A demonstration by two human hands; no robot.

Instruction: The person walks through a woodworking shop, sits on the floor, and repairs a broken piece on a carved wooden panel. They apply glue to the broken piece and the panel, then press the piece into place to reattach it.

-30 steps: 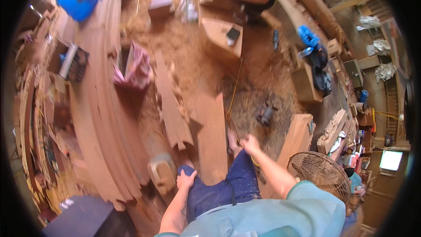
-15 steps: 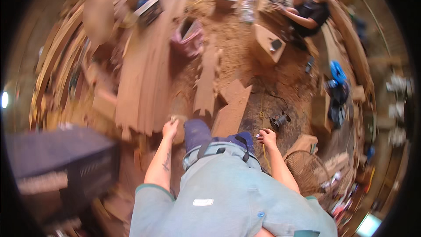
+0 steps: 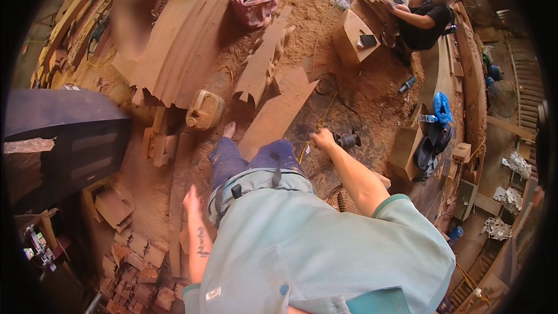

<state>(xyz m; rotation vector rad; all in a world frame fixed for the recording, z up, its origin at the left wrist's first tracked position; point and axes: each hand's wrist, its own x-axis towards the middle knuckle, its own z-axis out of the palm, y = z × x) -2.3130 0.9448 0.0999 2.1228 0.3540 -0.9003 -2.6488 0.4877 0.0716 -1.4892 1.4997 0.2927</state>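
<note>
My right hand (image 3: 323,139) reaches forward with its fingers curled closed. A yellow cord (image 3: 320,123) passes right by the fingertips, and a small whitish bit (image 3: 307,150) shows just under them; what the fingers hold I cannot make out. Beyond that wrist, a dark, rounded corded tool (image 3: 347,141) lies on the floor. Down at my left side hangs my left hand (image 3: 192,199), blurred, touching nothing that I can see; its fingers are too smeared to read. A dusty yellowish jerrycan (image 3: 205,110) stands ahead of it.
Carved planks (image 3: 264,58) and a broad board (image 3: 276,113) lie on the sawdust-covered floor ahead. A large dark cabinet (image 3: 67,139) stands left, above wood offcuts (image 3: 139,261). Another person (image 3: 421,23) sits far right near a wooden block (image 3: 351,40). A blue bag (image 3: 442,107) is at the right.
The whole view has swung round as my body turned. My right arm now stretches further forward, toward the yellow cord. My left hand has dropped back beside my hip.
</note>
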